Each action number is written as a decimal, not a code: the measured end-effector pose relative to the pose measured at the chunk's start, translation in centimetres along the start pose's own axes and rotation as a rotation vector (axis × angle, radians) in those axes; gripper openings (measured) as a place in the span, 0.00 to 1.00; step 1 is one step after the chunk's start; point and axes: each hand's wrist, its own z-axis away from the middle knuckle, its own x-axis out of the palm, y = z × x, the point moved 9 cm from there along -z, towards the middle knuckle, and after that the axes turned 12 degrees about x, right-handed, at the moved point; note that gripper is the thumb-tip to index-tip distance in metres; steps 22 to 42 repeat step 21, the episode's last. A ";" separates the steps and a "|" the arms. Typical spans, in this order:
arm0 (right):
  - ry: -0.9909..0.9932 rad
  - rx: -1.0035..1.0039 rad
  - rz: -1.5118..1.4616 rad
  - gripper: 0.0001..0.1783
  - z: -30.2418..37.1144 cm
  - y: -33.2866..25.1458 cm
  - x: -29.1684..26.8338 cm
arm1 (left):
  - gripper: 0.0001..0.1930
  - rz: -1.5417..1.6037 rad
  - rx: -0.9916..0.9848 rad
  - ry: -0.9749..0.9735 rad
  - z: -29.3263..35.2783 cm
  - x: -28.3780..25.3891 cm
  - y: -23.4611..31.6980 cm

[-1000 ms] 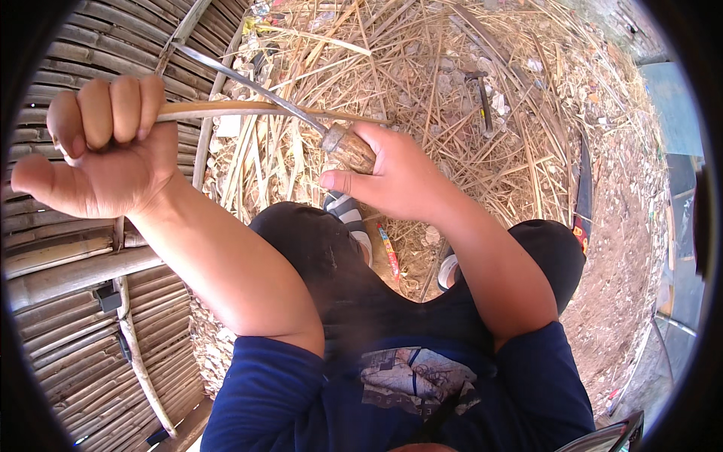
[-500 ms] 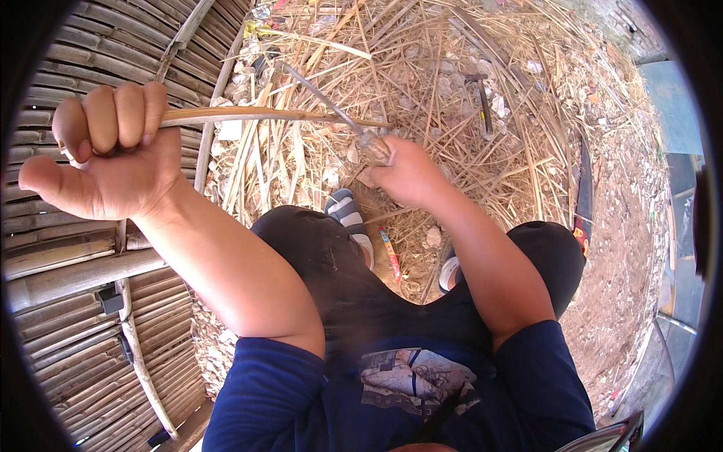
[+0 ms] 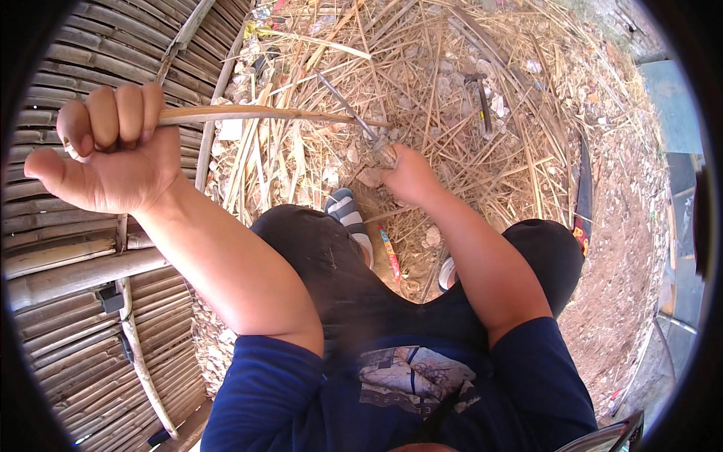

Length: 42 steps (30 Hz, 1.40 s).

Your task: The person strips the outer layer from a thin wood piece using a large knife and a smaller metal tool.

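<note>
On the left, my left hand [image 3: 117,151] is raised, its fingers curled round the end of a long bamboo strip [image 3: 248,113]. From there the strip runs right across the view and tapers to a thin tip. My right hand [image 3: 413,177] is closed on the handle of a knife [image 3: 348,105], whose narrow blade points up and to the left. Near the strip's thin end, blade and strip cross; whether the edge bites into it I cannot tell. My fingers hide most of the handle.
Straw and bamboo shavings [image 3: 331,45] cover the ground ahead. A hammer [image 3: 483,105] lies among them, and a long dark blade [image 3: 584,184] lies to the right. A slatted bamboo wall [image 3: 83,90] stands close on the left. A colourful wrapper [image 3: 390,256] lies between my feet.
My right hand has shifted slightly right with the knife, and the blade has moved along toward the strip's thin tip. My left hand and the strip have barely moved.
</note>
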 end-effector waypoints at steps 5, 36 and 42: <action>-0.098 -0.007 -0.095 0.20 2.9 -4.4 -1.4 | 0.30 -0.005 0.007 0.014 0.0 -0.3 0.2; -0.034 0.180 -0.042 0.24 0.3 3.5 0.4 | 0.29 -0.066 0.025 -0.009 0.0 0.2 0.2; -0.034 0.180 -0.042 0.24 0.3 3.5 0.4 | 0.29 -0.066 0.025 -0.009 0.0 0.2 0.2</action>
